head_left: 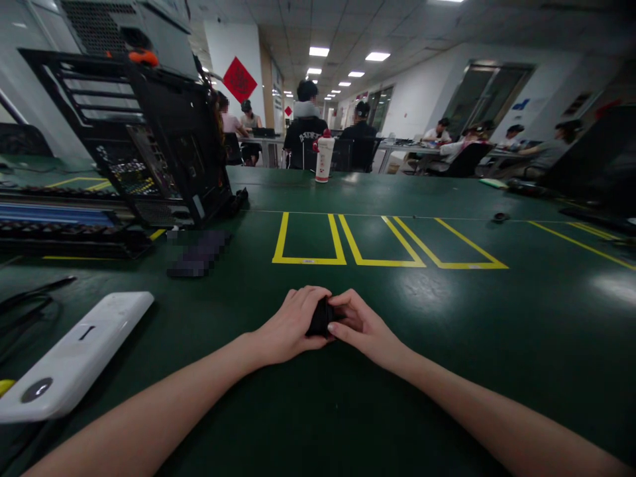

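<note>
A small black rounded object [320, 318] is between my hands, low over the green tabletop [318, 411]. Its kind cannot be made out, since fingers cover much of it. My left hand [293, 321] wraps over its left side, thumb underneath at the near edge. From the right, my right hand [362, 326] grips the same object with bent fingers and thumb. Both forearms reach in from the bottom corners of the view.
Yellow tape outlines [309, 261] mark the table beyond my hands. A white device [94, 344] lies at left, near a dark blurred item [199, 253] and an open black computer case [163, 132]. A white-and-red bottle [324, 158] stands far back. Several people sit beyond.
</note>
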